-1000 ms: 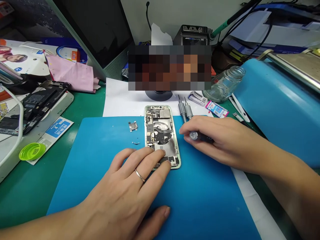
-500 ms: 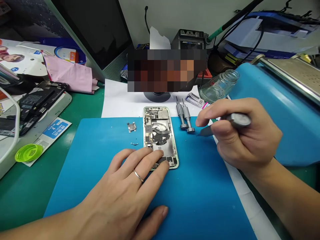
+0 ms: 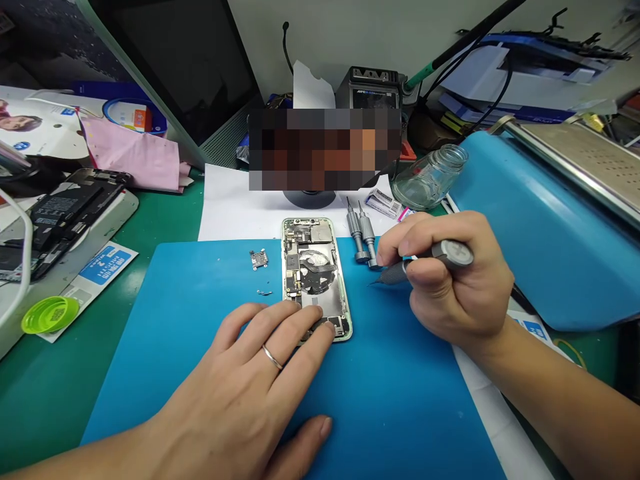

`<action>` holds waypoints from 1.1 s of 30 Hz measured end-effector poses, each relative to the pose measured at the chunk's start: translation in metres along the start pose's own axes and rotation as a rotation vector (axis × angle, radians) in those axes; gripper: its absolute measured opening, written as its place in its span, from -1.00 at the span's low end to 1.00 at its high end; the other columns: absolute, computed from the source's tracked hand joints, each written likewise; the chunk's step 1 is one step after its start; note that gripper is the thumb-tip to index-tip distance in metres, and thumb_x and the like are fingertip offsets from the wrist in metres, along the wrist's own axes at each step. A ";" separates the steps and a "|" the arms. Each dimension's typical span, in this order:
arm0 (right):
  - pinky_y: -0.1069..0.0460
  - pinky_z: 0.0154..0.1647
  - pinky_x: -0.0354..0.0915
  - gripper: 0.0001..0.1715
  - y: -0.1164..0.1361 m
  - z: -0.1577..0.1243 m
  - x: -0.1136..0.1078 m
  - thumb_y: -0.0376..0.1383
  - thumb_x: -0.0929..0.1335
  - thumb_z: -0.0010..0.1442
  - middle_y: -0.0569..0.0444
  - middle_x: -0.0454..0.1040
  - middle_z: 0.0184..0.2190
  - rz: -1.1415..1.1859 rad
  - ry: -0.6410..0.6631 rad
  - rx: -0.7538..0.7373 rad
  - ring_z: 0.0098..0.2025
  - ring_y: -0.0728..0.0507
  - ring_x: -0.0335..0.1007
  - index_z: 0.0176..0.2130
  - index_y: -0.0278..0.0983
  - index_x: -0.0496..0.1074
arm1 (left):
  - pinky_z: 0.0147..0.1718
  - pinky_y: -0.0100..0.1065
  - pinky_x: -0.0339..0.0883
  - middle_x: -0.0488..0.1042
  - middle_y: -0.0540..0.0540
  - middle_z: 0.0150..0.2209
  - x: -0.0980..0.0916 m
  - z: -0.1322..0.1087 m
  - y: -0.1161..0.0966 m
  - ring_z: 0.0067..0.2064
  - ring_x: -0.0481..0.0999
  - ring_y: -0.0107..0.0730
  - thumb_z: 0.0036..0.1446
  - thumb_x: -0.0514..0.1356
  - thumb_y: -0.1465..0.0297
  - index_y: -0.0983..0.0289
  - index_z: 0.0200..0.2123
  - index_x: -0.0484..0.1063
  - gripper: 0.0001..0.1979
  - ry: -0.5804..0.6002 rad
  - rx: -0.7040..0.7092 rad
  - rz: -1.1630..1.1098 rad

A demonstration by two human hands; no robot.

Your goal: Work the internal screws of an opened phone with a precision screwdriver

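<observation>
An opened phone housing lies on the blue mat, its inner parts facing up. My left hand, a ring on one finger, rests its fingertips on the lower end of the housing; the fingers are spread and the thumb is apart. To the right, my right hand grips a grey screwdriver, its thin tip pointing left above the mat. Two more grey screwdrivers lie beside the phone's upper right. Left of the phone are a small metal part and some tiny pieces.
A glass jar lies tilted behind my right hand. A rolled blue mat stands at the right. At the left are a bright green cap, another opened device and a pink cloth. A monitor stands behind.
My right hand has moved left with the screwdriver, closer to the phone. My left hand stays on the phone. The whole view has shifted slightly.
</observation>
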State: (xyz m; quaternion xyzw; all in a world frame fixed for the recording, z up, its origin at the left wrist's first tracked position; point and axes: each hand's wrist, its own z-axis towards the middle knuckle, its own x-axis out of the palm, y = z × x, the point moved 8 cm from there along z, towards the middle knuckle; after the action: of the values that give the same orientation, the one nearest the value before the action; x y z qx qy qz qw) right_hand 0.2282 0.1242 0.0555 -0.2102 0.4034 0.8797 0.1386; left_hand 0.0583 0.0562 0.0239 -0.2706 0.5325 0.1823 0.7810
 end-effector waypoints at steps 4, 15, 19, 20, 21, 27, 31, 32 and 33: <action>-0.13 -0.26 0.45 -0.72 -0.004 0.000 0.000 0.02 0.29 0.37 0.07 0.47 -0.33 -0.003 0.019 0.029 -0.35 -0.16 0.48 -0.21 -0.10 0.32 | 0.14 -0.16 0.07 0.49 0.06 0.19 0.000 0.000 0.001 0.18 0.39 -0.16 0.29 0.18 0.21 0.27 0.19 0.41 -0.54 -0.008 -0.016 -0.022; -0.12 -0.31 0.42 -0.70 -0.006 -0.001 0.002 0.05 0.29 0.36 0.07 0.45 -0.36 -0.009 0.000 0.052 -0.38 -0.16 0.44 -0.21 -0.10 0.33 | 0.16 -0.19 0.06 0.48 0.06 0.19 -0.002 0.000 0.001 0.18 0.36 -0.17 0.31 0.18 0.22 0.26 0.20 0.40 -0.55 0.007 -0.021 -0.058; -0.09 -0.33 0.37 -0.77 -0.002 0.000 0.001 -0.03 0.32 0.37 0.09 0.43 -0.37 0.064 -0.003 0.005 -0.38 -0.13 0.42 -0.18 -0.12 0.35 | 0.16 -0.20 0.08 0.48 0.05 0.18 -0.003 0.000 0.001 0.18 0.36 -0.19 0.31 0.19 0.23 0.26 0.20 0.39 -0.55 -0.006 -0.032 -0.088; -0.08 -0.32 0.36 -0.79 -0.001 -0.001 0.001 -0.05 0.33 0.37 0.10 0.42 -0.37 0.087 -0.010 -0.005 -0.38 -0.12 0.42 -0.18 -0.12 0.36 | 0.16 -0.21 0.09 0.48 0.04 0.17 -0.003 0.000 0.001 0.18 0.36 -0.21 0.31 0.19 0.24 0.26 0.20 0.39 -0.56 -0.015 -0.031 -0.107; -0.07 -0.32 0.36 -0.80 0.000 -0.001 0.001 -0.07 0.33 0.37 0.11 0.42 -0.37 0.110 -0.017 0.000 -0.37 -0.12 0.43 -0.18 -0.13 0.37 | 0.15 -0.22 0.11 0.49 0.04 0.16 -0.004 0.000 0.002 0.16 0.37 -0.23 0.31 0.20 0.25 0.25 0.19 0.39 -0.57 -0.030 -0.031 -0.136; -0.04 -0.38 0.33 -0.78 0.016 -0.006 -0.005 -0.09 0.34 0.37 0.12 0.40 -0.44 0.158 -0.221 -0.046 -0.42 -0.11 0.43 -0.18 -0.18 0.37 | 0.04 -0.29 0.24 0.50 0.01 0.03 -0.012 -0.003 0.009 0.03 0.41 -0.34 0.32 0.18 0.37 0.20 0.13 0.38 -0.68 -0.098 -0.120 -0.422; -0.02 -0.40 0.34 -0.78 0.034 -0.006 0.003 -0.10 0.30 0.41 0.11 0.42 -0.45 0.232 -0.283 -0.018 -0.44 -0.09 0.40 -0.20 -0.19 0.34 | 0.05 -0.22 0.28 0.42 0.05 0.06 -0.015 -0.006 0.018 0.08 0.36 -0.26 0.30 0.21 0.39 0.13 0.12 0.32 -0.66 -0.085 -0.262 -0.518; -0.01 -0.40 0.34 -0.79 0.037 -0.005 0.008 -0.11 0.29 0.41 0.10 0.43 -0.44 0.282 -0.277 0.013 -0.43 -0.08 0.39 -0.20 -0.19 0.35 | 0.06 -0.19 0.28 0.40 0.07 0.08 -0.016 -0.006 0.020 0.10 0.34 -0.22 0.29 0.23 0.37 0.13 0.13 0.31 -0.64 -0.088 -0.275 -0.535; 0.00 -0.41 0.34 -0.80 0.041 -0.005 0.014 -0.13 0.29 0.42 0.10 0.44 -0.43 0.329 -0.263 0.023 -0.43 -0.08 0.38 -0.18 -0.20 0.35 | 0.08 -0.17 0.27 0.38 0.08 0.10 -0.016 -0.006 0.021 0.12 0.32 -0.20 0.28 0.24 0.35 0.12 0.14 0.30 -0.61 -0.097 -0.276 -0.551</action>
State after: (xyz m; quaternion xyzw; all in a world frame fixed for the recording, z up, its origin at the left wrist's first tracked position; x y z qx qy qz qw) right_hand 0.2007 0.0954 0.0723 -0.0232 0.4209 0.9056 0.0468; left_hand 0.0357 0.0686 0.0325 -0.4993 0.3716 0.0472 0.7813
